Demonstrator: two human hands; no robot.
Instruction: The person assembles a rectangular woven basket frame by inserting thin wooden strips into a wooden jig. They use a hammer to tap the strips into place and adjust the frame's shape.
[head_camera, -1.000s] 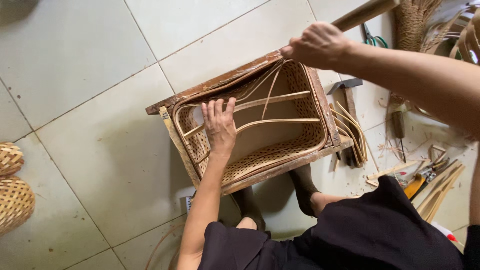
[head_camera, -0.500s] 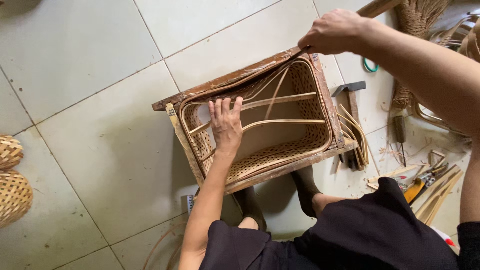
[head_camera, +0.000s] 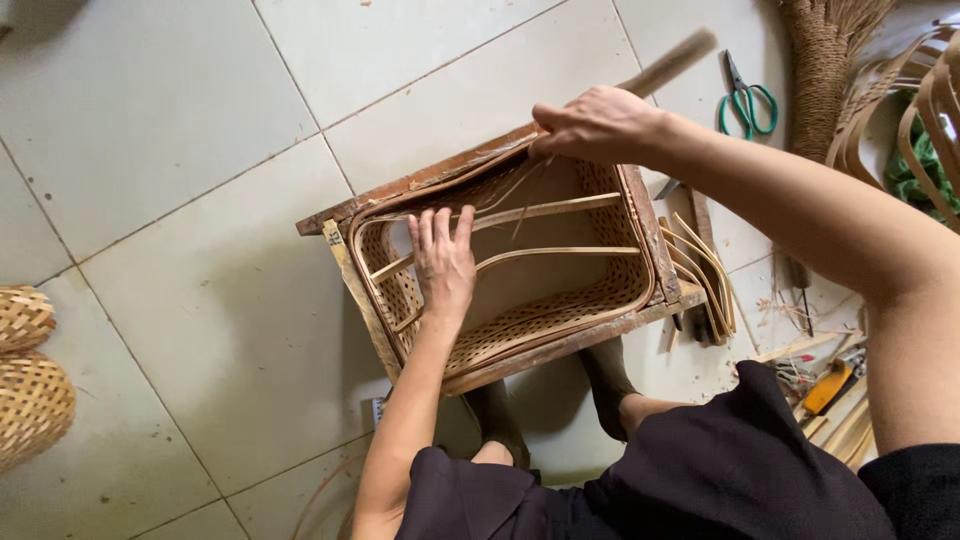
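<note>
Left hand (head_camera: 443, 262) lies flat, fingers spread, inside 1 woven basket (head_camera: 560, 310) set in 1 wooden frame (head_camera: 440, 178); right hand (head_camera: 598, 125) pinches probably 1 bamboo strip (head_camera: 470, 177) at its rim. 2 finished baskets (head_camera: 28, 385) sit far left.

Green-handled scissors (head_camera: 743, 95), two woven baskets (head_camera: 28, 380), tiled floor (head_camera: 160, 150).

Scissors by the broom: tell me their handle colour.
Green handles on the scissors, clearest in the head view.

Basket (head_camera: 560, 318): tan open lattice weave
Wooden frame (head_camera: 430, 182): worn reddish brown
Scissors (head_camera: 745, 100): green handles
Floor tiles (head_camera: 180, 250): pale grey, speckled
Clothing (head_camera: 700, 470): dark
Baskets at left edge (head_camera: 25, 385): golden, woven
</note>
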